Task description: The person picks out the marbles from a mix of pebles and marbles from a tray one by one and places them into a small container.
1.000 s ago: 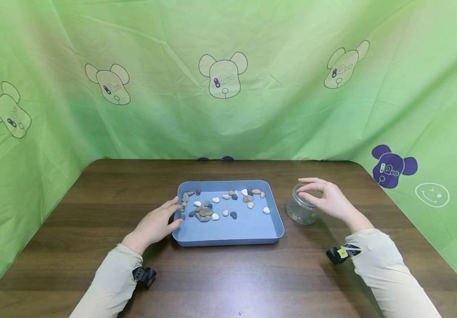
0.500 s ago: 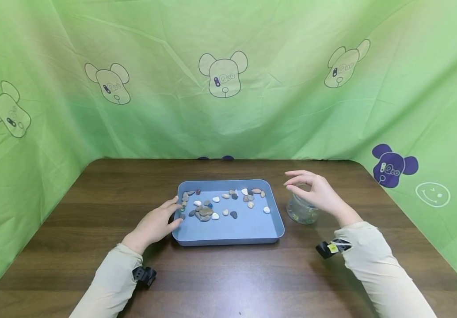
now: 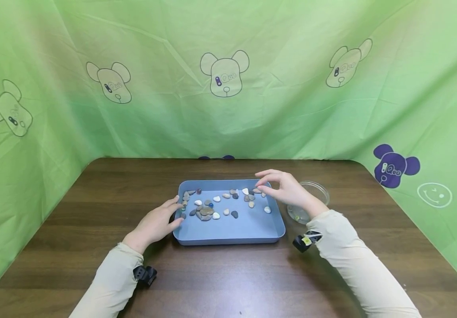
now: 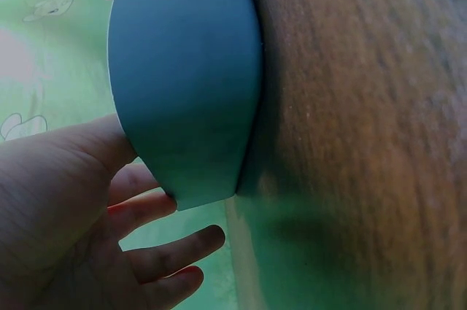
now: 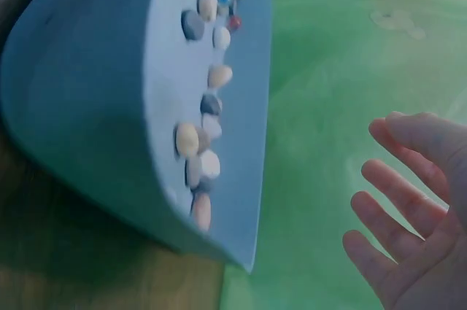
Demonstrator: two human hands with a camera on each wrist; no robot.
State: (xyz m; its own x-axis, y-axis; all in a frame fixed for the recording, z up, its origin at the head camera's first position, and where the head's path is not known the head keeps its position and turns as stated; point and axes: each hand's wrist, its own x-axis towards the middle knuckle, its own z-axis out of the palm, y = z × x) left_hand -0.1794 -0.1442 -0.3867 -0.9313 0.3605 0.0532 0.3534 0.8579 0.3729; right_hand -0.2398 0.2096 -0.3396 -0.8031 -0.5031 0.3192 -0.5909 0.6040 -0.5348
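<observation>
A blue plastic tray [image 3: 228, 232] with rounded corners and a low rim is sitting in the middle of the dark brown wooden counter [image 3: 73, 221]. Small smooth pebbles [image 3: 206, 213], white, grey and tan, are lying spread over its far half. The left hand [image 3: 154, 225] is resting against the tray's left edge, with its fingers [image 3: 173, 204] relaxed and a little apart, touching the rim. The right hand [image 3: 288, 189] is hovering over the tray's far right corner, its fingers [image 3: 263, 181] loosely bent and apart, holding nothing that shows. A round clear glass jar [image 3: 308, 201] is standing just beside the tray on the right, and the right wrist is hiding part of it. What is lying inside the jar is too small to make out. Both wrist views are blurry. Crinkly green cloth [image 3: 228, 66] with cartoon bear heads is hanging behind and at both sides.
</observation>
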